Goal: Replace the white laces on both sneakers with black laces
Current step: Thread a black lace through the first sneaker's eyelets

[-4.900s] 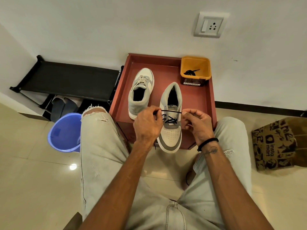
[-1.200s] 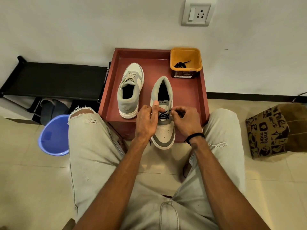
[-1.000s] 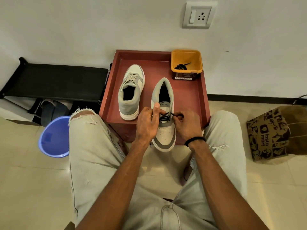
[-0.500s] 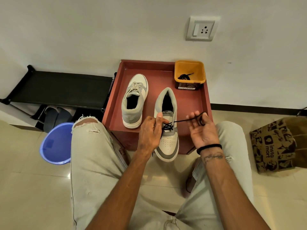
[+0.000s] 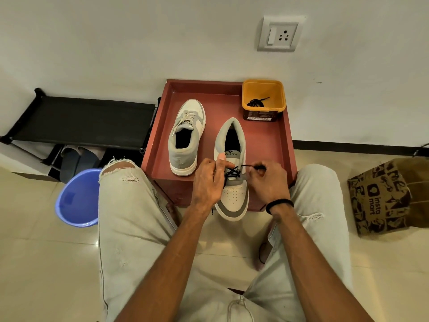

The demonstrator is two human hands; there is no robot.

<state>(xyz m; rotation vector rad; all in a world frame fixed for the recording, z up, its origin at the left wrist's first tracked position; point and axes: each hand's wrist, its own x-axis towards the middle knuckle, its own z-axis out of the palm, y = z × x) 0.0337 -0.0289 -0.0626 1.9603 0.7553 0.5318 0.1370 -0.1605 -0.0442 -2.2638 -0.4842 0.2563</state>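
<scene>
Black lace (image 5: 232, 173) crosses between left hand (image 5: 209, 180) and, seemingly pinching, right hand (image 5: 267, 180).

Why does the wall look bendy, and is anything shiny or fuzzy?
Head view: the wide lens bows the black skirting strip; the glossy beige floor tiles give soft glare; the right hand pinching the black lace is slightly motion-blurred.

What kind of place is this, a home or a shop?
Most likely a home, perhaps near the entrance. A low black shoe rack with slippers under it stands against a plain wall with a switch socket, and a printed delivery bag sits on the tiled floor.
</scene>
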